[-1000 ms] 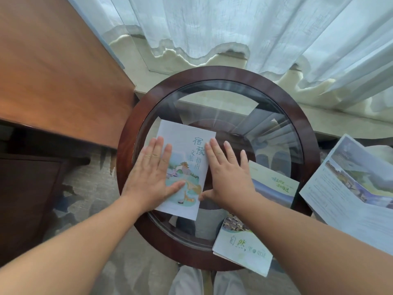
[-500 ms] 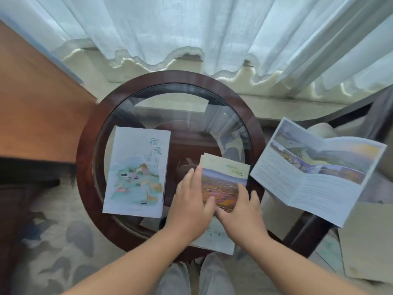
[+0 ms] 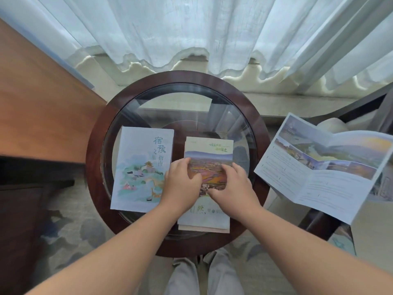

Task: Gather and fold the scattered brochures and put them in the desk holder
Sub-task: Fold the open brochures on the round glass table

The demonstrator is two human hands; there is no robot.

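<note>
A folded landscape-photo brochure (image 3: 209, 150) lies on the round glass table (image 3: 102, 145), on top of another brochure with green lettering (image 3: 204, 219). My left hand (image 3: 180, 185) has bent fingers at the top brochure's left edge. My right hand (image 3: 232, 187) has its curled fingertips on the cover's right side. To the left, a folded pale-blue illustrated brochure (image 3: 141, 167) rests flat on the glass. An unfolded brochure (image 3: 319, 173) lies spread open to the right of the table. No desk holder is in view.
A wooden desk (image 3: 42, 107) stands at the left, close to the table's rim. White curtains (image 3: 191, 28) hang behind the table. Dark chair parts (image 3: 319, 222) sit under the open brochure. My knees (image 3: 204, 275) are at the table's near edge.
My hands left the pale-blue brochure and moved right onto the landscape brochure, which now lies straight over the one beneath. The view shifted right.
</note>
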